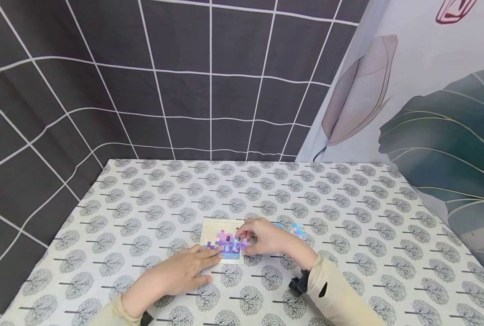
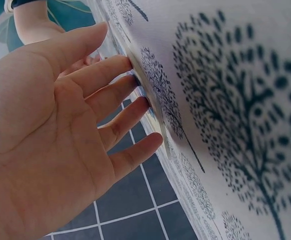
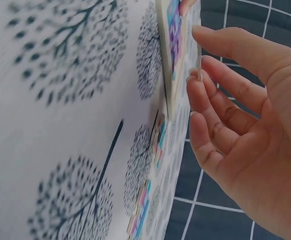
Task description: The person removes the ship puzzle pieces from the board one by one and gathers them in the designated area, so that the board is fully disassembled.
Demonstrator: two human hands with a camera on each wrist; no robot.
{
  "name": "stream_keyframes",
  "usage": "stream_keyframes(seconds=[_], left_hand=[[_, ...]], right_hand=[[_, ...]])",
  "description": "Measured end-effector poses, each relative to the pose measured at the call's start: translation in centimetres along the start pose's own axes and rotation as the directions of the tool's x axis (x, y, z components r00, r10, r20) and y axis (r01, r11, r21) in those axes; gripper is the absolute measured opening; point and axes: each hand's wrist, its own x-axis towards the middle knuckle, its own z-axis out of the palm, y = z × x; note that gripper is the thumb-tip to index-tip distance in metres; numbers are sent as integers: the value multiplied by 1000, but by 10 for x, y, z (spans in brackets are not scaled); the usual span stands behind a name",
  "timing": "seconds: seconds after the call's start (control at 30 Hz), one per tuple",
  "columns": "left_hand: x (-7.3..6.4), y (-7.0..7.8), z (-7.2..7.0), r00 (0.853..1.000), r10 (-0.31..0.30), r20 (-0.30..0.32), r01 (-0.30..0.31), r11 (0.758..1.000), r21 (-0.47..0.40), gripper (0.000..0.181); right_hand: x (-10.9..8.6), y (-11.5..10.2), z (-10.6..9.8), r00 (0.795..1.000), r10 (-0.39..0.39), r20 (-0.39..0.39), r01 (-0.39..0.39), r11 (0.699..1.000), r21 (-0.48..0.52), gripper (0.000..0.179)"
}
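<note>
A shallow jigsaw tray [image 1: 222,220] with a pale frame lies on the table, purple, pink and blue pieces [image 1: 227,255] joined in its lower part. My right hand [image 1: 266,236] is over the tray's right side, pinching a puzzle piece [image 3: 199,62] between thumb and fingers. That piece appears edge-on in the right wrist view, raised off the tray. At the tray's lower left, my left hand [image 1: 186,270] rests its extended fingertips on the frame and the pieces. The left wrist view shows the left fingers [image 2: 120,117] spread and nearly straight along the tray's edge.
Loose puzzle pieces [image 1: 298,229] lie on the table to the right of the tray, partly behind the right hand. A tree-print cloth [image 1: 164,290] covers the table. Behind it hangs a dark grid-patterned curtain [image 1: 184,95], with a leaf-print curtain [image 1: 437,136] at the right.
</note>
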Motion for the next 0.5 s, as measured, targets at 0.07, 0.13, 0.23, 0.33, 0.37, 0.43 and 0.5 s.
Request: stream_keyframes(seconds=[0.07,0.13,0.23,0.33,0.37,0.43,0.5], left_hand=[[-1,0,1,1000,-1,-3,1,1000,-10,52],[-1,0,1,1000,-1,-6,1,1000,-18,52],[-1,-1,1,1000,3,-10,-3,1000,-24,52],[0,0,1,1000,3,-7,-3,1000,-23,52],[0,0,0,1000,2,-6,-3,1000,-22,52],[-1,0,0,1000,3,-8,-3,1000,-22,52],[-1,1,-1,1000,5,-13,-5,1000,-23,52]], right_hand=[[-3,2,-1,1000,4,0,-4,1000,8,36],[-5,4,-3,1000,-3,-1,3,1000,6,35],[-9,7,-5,1000,1,9,-1,1000,0,35],[-12,9,-7,999,22,23,-22,1000,-7,35],[-13,9,-7,999,35,29,-35,999,-5,35],[-15,10,-7,998,49,37,-49,999,-9,35],[-17,10,-8,998,52,45,-51,998,-23,34]])
